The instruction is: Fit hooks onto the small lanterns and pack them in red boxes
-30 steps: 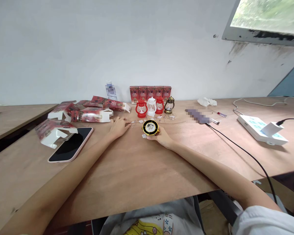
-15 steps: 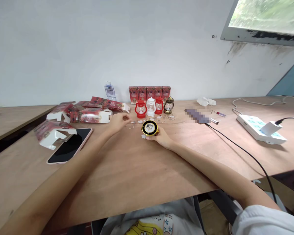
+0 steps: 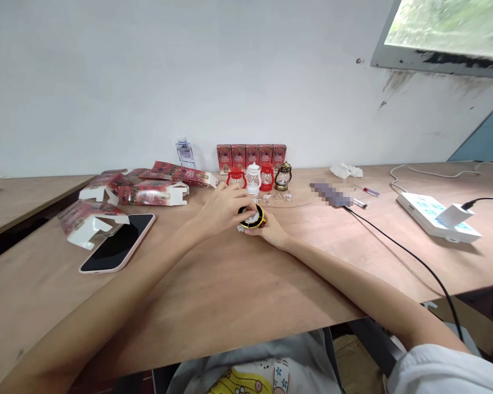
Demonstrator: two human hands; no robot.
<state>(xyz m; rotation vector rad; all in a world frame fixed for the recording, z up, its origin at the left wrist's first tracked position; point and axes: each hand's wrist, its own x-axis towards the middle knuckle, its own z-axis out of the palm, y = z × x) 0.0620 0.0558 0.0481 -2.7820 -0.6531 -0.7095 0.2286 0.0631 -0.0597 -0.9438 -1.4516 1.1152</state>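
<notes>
In my right hand (image 3: 273, 231) is a black-and-gold miniature lantern (image 3: 255, 221), its round base turned up and toward me. The fingers are closed around its lower right side. My left hand (image 3: 228, 207) is over the base, thumb and fingertips pinched at its white centre; whatever they pinch is too small to make out. Just behind stand a red lantern (image 3: 236, 176), a white lantern (image 3: 253, 180), a second red lantern (image 3: 267, 178) and a bronze-black lantern (image 3: 283, 177). Small metal and white bits (image 3: 286, 197) lie in front of them.
Several red boxes (image 3: 252, 157) stand against the wall, by a clear bottle (image 3: 184, 152). Opened red cartons (image 3: 152, 193) and a phone (image 3: 118, 244) lie left. To the right are a screwdriver (image 3: 370, 191), crumpled tissue (image 3: 345, 171), a blurred-out device (image 3: 328, 194) with a black cable, and a power strip (image 3: 431, 213).
My left hand has moved right, from the tabletop beside the small bits onto the base of the held lantern. My right hand keeps its hold in the same place.
</notes>
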